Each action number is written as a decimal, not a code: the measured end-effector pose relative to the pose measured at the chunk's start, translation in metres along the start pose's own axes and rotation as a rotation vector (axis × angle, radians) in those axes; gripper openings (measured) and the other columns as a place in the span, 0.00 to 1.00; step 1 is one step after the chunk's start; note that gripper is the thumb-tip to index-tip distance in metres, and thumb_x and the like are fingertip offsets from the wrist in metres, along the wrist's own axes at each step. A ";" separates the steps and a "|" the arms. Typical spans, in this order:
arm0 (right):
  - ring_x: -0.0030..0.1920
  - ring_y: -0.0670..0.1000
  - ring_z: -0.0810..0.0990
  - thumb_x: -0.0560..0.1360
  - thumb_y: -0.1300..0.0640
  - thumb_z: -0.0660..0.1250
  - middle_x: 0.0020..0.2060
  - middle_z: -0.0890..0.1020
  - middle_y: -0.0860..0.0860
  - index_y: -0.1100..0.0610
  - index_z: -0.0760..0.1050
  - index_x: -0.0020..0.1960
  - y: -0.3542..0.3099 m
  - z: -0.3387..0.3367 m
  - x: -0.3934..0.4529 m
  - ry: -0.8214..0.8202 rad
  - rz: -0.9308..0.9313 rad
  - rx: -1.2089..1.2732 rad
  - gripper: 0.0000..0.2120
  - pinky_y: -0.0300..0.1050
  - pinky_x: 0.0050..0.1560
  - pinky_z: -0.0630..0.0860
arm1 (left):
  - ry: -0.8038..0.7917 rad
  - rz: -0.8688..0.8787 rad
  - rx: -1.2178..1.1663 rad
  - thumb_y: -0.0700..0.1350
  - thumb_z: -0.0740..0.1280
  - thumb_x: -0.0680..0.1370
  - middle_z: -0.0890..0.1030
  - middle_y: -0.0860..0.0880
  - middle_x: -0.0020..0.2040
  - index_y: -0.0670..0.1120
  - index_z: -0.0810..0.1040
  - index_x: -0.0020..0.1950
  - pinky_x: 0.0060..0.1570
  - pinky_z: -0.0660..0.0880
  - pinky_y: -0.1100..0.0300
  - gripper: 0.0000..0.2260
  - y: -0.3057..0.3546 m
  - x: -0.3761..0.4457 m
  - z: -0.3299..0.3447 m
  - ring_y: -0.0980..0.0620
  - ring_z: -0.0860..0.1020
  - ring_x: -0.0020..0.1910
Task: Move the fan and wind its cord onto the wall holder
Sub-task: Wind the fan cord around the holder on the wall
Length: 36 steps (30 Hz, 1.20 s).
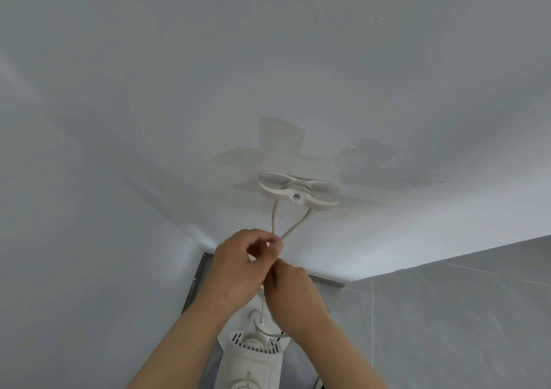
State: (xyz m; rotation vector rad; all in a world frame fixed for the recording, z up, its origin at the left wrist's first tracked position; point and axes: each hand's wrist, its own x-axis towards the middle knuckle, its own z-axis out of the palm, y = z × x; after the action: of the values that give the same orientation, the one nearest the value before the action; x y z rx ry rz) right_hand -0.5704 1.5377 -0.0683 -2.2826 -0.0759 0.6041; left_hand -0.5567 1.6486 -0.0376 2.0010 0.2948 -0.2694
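One white fan (253, 356), ribbed with vent slots on its motor housing, stands at six o'clock below both hands, under the white winged wall holder (298, 193). Its thin off-white cord (293, 226) drops from the holder in two strands meeting at the left hand (241, 265), pinched between thumb and fingertips. At five o'clock from it, the right hand (293, 291) curls closed; what it holds is hidden.

White painted wall (268, 60) is showing paler patched areas (283, 138) at centre; grey tiled floor (462, 329) is lying lower right, skirting strip (328, 281) running between.
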 end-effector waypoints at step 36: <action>0.23 0.41 0.65 0.75 0.46 0.60 0.22 0.71 0.40 0.48 0.79 0.43 -0.007 -0.057 -0.044 0.620 -0.255 0.447 0.11 0.27 0.27 0.61 | 0.231 -0.076 -0.555 0.47 0.74 0.71 0.77 0.57 0.27 0.51 0.80 0.27 0.38 0.70 0.66 0.12 0.078 0.018 -0.037 0.60 0.73 0.31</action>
State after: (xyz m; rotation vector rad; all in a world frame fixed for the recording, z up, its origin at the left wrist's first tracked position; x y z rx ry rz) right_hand -0.5831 1.4948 -0.0118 -1.8859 0.0651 -0.2159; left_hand -0.5126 1.6509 0.0386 1.4711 0.5306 0.0036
